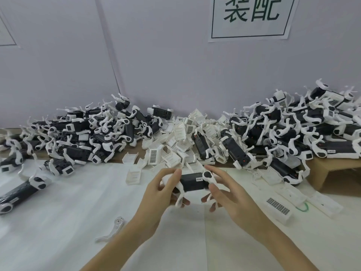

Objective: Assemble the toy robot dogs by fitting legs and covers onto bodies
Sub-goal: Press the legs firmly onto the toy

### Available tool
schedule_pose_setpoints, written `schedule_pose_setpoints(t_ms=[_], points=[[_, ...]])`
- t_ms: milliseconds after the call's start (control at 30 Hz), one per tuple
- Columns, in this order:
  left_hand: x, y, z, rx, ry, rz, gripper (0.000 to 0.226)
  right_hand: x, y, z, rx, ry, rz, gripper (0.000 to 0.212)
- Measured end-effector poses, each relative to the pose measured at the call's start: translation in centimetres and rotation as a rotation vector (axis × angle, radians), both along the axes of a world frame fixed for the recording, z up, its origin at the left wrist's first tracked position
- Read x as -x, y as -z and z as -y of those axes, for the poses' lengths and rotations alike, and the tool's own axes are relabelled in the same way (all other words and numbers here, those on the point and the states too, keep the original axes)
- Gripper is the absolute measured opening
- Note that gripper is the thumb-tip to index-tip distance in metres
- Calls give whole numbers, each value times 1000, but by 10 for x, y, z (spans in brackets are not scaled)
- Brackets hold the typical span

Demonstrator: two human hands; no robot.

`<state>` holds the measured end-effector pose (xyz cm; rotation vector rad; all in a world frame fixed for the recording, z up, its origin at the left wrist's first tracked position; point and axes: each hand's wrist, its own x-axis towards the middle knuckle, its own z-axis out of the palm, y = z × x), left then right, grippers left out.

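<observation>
White paper covers the desk (68, 212); above its middle, the left hand (166, 189) and right hand (227, 189) each grip an end of 1 black toy dog body (192, 181). Loose covers (175, 137) heap along the far edge.

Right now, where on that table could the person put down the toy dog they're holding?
Barest is the white sheet between the left hand and the loose black body at the left edge, beyond the lone white leg. Near edge also open. Crowded: the heap along the wall and the white covers at right.
</observation>
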<state>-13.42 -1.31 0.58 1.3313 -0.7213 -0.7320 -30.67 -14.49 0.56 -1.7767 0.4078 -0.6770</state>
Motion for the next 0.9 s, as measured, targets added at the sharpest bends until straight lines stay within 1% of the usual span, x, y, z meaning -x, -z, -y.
schedule_pose_setpoints(t_ms=[67,100,133,167,200,267,300,333,367,400,467,533,567,633,667,767,800,833,900], points=[[1,1,0,-69,56,-89,48,-2,-1,-4,-65,-1,5,41],[0,3,-1,-63,80,-100,49,-3,-3,-5,-135,22,3,37],[-1,3,-1,-38,109,-90,49,-3,-5,-5,-228,53,-1,37],[-4,2,-3,-11,148,-45,50,-3,-7,-3,-333,88,-10,42],[-8,0,-4,1,195,46,51,-3,-8,0,-437,127,-34,49],[-15,1,-5,-37,274,318,66,1,-10,6,-597,169,-104,63],[-15,2,-6,-54,278,435,72,4,-10,8,-632,157,-137,65],[-14,4,-6,-59,263,491,72,6,-10,9,-645,129,-171,66],[-12,6,-5,-52,251,479,70,9,-10,11,-652,96,-198,66],[-9,6,-5,-44,248,426,66,11,-10,12,-666,66,-217,66],[-6,4,-4,-53,257,318,51,11,-8,14,-728,11,-237,67],[-5,2,-3,-91,237,273,38,10,-6,15,-760,-58,-264,76],[-5,2,-2,-103,215,250,34,8,-4,15,-776,-82,-256,80],[-3,3,-1,-123,170,220,24,5,-2,16,-863,-104,-159,85],[-1,3,0,-132,151,207,22,4,-1,16,-921,-96,-94,87],[2,4,1,-122,91,149,34,1,-1,16,-1038,-103,68,92],[2,4,1,-125,74,135,36,0,-1,16,-1029,-119,106,90],[2,3,1,-127,66,124,37,0,0,15,-973,-126,121,85],[3,4,0,-125,61,118,37,-2,0,11,-812,-106,74,68]])
